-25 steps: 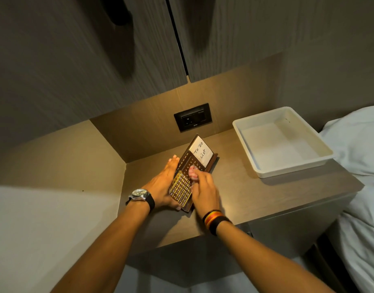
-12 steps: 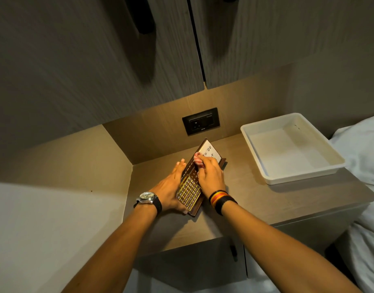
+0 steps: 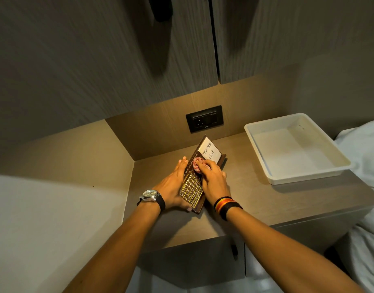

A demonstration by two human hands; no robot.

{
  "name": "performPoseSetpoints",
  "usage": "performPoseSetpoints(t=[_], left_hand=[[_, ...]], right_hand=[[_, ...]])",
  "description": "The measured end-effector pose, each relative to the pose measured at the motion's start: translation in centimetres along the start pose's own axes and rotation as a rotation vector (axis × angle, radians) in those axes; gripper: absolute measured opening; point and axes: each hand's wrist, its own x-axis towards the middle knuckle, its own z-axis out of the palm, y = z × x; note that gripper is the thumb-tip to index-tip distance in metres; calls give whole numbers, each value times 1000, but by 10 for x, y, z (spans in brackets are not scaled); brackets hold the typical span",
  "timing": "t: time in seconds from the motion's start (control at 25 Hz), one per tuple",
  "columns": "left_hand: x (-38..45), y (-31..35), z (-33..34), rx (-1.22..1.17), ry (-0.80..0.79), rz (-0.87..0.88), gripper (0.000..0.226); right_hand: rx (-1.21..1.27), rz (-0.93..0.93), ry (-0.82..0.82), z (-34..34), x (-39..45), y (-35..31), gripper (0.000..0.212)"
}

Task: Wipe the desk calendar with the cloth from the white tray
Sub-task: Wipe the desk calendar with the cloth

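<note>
Centre frame, low: left hand (image 3: pixel 171 187) laid flat and open against the desk calendar's (image 3: pixel 192 190) left edge, likely bracing it on the bench (image 3: pixel 255 199); right hand (image 3: pixel 211 179) closed on a bunched pink cloth (image 3: pixel 196 164), pressed to the calendar face just below the "To Do List" note (image 3: pixel 209 152). Further back, right of frame: white tray (image 3: pixel 272 178) well apart, empty, cloth out and in use. Wiping judged under way.
</note>
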Motion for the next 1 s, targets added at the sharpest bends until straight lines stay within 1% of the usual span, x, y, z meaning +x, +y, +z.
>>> performPoseSetpoints(t=[0.04, 0.12, 0.16, 0.2, 0.24, 0.28, 0.36, 0.44, 0.56, 0.64, 0.68, 0.76, 0.8, 0.92, 1.0], left_hand=[[1, -1, 0, -3, 3, -2, 161], [0, -4, 2, -17, 10, 1, 161], [0, -4, 2, -18, 16, 8, 160], [0, -4, 1, -9, 19, 14, 160], [1, -4, 1, 5, 18, 25, 160], [2, -3, 1, 19, 17, 38, 160], [4, 0, 1, 42, 15, 41, 159], [6, -1, 0, 54, 13, 29, 160], [3, -5, 1, 31, 22, 20, 160], [3, -3, 0, 32, 22, 19, 160], [3, -2, 0, 43, 23, 25, 160], [5, 1, 0, 60, 27, 30, 160], [7, 2, 0, 64, 26, 27, 159], [10, 1, 1, 75, 17, 20, 159], [11, -1, 1, 82, 17, 25, 159]], right_hand=[[2, -21, -15, 2, -6, -2, 59], [-38, -162, -86, 11, -39, -9, 66], [-49, -202, -97, 12, -45, -9, 68], [-39, -210, -65, 10, -36, -8, 65], [-21, -156, -18, 9, -17, -7, 61], [-14, -62, 17, 5, 5, -8, 58], [-47, 57, 57, -4, 35, -13, 56], [-68, 80, 49, 0, 32, -24, 58], [-46, 42, -16, 9, -13, -41, 60], [-24, 50, 32, 2, -3, -42, 54], [-32, 83, 89, -5, 12, -42, 50], [-88, 152, 193, -22, 49, -40, 40], [-129, 188, 202, -30, 68, -35, 34], [-211, 255, 85, -41, 96, -22, 27], [-201, 236, 53, -35, 80, -26, 33]])
